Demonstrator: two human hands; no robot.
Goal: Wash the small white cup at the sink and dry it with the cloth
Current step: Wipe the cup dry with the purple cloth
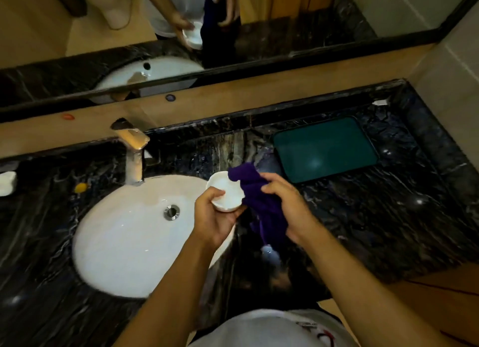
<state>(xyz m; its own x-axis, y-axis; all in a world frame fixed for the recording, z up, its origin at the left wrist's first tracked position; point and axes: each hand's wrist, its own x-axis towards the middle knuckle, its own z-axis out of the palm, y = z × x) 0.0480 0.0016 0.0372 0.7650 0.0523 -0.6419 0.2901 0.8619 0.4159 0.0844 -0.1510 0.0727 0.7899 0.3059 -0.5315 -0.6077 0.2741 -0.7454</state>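
My left hand (pixel 215 217) grips the small white cup (pixel 228 191) from below and by its near rim, holding it tilted over the right edge of the white oval sink (pixel 124 237). My right hand (pixel 287 204) is closed on a dark purple cloth (pixel 261 199). One end of the cloth lies over the cup's far rim and reaches into its mouth; the rest hangs down below my right hand. The cup's inside looks white and bare.
A metal faucet (pixel 133 152) stands behind the sink, and the drain (pixel 171 212) sits mid-basin. A dark green tray (pixel 325 148) lies on the black marble counter (pixel 388 217) at the right. A white object (pixel 7 183) and a small yellow item (pixel 80 187) lie left. A mirror runs along the back.
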